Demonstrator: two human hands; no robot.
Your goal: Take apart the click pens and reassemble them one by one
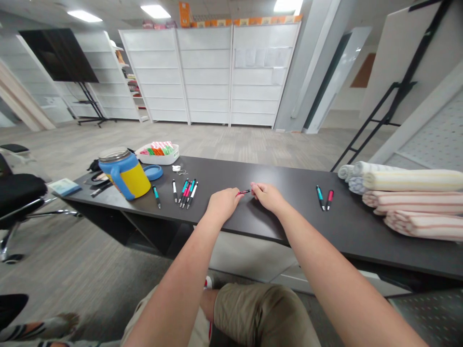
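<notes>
Above the middle of the dark table, a pink and black pen [244,192] lies level between my two hands. My left hand [224,202] is closed on its pink end. Fingers of my right hand [266,195] are pinched at the other, black end; whether they hold the tip or a small part of it is too small to tell. To the left lies a group of several teal, pink and white pens [187,193], with a white pen [174,191] and a teal pen [156,196] beside it. A teal pen piece [320,197] and a pink pen piece [330,199] lie to the right.
On the dark table [289,178] stand a blue and yellow jug [126,176], its blue lid [153,172] and a white basket [159,156] of colourful packets. Rolled striped towels [415,197] are stacked at the right end. An office chair [21,202] stands left.
</notes>
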